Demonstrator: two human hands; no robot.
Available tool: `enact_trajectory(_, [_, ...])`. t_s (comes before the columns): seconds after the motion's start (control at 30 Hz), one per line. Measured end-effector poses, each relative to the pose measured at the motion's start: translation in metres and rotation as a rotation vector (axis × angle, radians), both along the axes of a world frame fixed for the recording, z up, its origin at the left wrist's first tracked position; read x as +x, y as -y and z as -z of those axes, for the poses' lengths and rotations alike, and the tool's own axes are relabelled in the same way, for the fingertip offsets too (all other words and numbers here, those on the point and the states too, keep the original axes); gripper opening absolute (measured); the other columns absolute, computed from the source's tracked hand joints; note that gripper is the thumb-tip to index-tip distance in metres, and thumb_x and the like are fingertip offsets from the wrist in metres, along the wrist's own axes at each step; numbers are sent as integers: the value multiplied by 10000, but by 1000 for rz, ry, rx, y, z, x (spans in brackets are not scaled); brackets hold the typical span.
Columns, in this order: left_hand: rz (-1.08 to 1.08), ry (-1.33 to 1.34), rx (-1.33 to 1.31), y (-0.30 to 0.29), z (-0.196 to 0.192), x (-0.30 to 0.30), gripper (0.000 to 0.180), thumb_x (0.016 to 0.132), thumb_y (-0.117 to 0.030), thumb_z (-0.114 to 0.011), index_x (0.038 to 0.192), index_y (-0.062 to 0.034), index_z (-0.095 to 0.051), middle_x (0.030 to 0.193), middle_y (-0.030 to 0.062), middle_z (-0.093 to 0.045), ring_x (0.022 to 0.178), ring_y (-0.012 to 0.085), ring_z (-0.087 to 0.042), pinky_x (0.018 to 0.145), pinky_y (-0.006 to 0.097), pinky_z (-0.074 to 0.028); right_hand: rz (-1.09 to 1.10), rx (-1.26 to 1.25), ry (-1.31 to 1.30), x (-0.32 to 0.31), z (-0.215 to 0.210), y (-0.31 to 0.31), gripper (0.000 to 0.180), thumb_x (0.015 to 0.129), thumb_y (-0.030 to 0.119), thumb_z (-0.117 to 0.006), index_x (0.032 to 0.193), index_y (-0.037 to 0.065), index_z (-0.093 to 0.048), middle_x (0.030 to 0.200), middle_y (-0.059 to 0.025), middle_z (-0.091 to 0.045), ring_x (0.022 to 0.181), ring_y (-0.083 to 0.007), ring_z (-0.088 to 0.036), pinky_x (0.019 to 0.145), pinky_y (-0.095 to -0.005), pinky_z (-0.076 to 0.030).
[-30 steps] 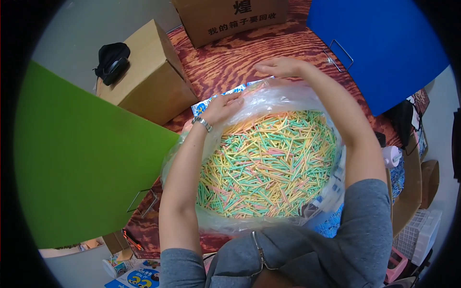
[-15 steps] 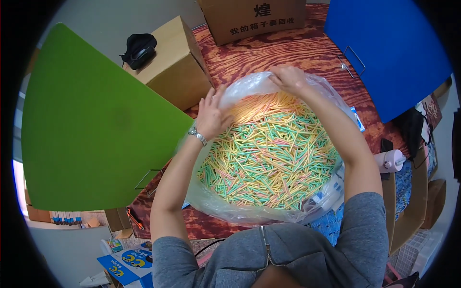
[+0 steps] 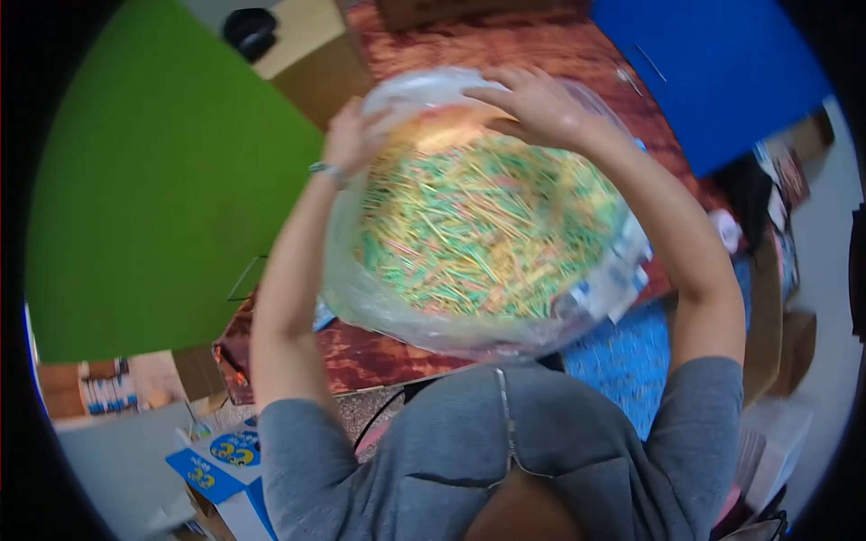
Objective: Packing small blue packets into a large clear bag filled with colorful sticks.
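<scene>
my right hand [image 3: 537, 106] is spread loosely, my left hand [image 3: 352, 140] too blurred to tell its grip; both are at one bag [image 3: 410, 337], its sticks [image 3: 469, 230], past counting, nearer me.

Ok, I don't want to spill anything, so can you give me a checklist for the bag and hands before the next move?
1. Translucent plastic bag open on top: ok, contents show.
2. Thin pastel sticks inside the bag: ok where visible.
3. Left hand gripping the far-left rim: cannot tell, blurred.
4. Right hand gripping the far rim: cannot tell, fingers look spread but blurred.
5. Slim orange-and-black tool apart from the bag: ok.
6. Left hand clear of the large green panel: cannot tell.
</scene>
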State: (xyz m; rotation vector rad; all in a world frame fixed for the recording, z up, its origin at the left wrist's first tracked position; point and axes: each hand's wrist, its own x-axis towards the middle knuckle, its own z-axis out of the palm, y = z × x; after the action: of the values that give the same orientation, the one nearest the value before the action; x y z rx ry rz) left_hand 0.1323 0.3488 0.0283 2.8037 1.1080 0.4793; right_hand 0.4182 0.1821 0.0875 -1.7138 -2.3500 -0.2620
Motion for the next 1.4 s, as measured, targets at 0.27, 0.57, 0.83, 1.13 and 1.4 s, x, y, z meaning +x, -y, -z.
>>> enact_trajectory(0.27, [193,200,-79,137,-63,-89,387,853,-151,-664,1239,-148,-643,1396,205,-488,1256,363,-502,1040,427,-405,-8,171,-62,-1,-27,151,432,843,191,-690,1260,173,-577,1225,-101,-593,1093,-311,-577,909,-419,-464])
enact_trajectory(0.57, [287,264,-324,271,-15,-159,339,834,-99,-694,1172,-81,-661,1242,131,-614,1232,345,-522,1022,427,-429,768,466,-562,-11,69,308,332,903,111,-598,1224,31,-577,1065,-172,-604,944,-307,-626,854,-351,-486])
enact_trajectory(0.83, [404,256,-164,281,11,-144,349,815,-157,-703,1156,-103,-650,1243,126,-598,1214,374,-510,1038,546,-357,1109,131,-968,2,168,327,664,894,359,-623,1434,69,-367,1138,-212,-635,954,-292,-664,849,-373,-495])
enact_trajectory(1.13, [421,370,-195,268,14,-146,359,793,-102,-715,1147,-108,-659,1268,117,-588,1240,363,-507,1037,528,-375,1283,71,-873,9,172,335,610,883,309,-600,1419,88,-410,1146,-231,-648,1048,-341,-645,910,-404,-481])
enact_trajectory(1.4, [116,651,-166,236,20,-173,299,792,-78,-697,1089,-53,-671,1287,191,-552,1239,394,-491,1025,472,-401,1166,154,-569,16,113,341,510,940,207,-490,1436,188,-370,1250,-211,-588,1118,-383,-589,943,-426,-449])
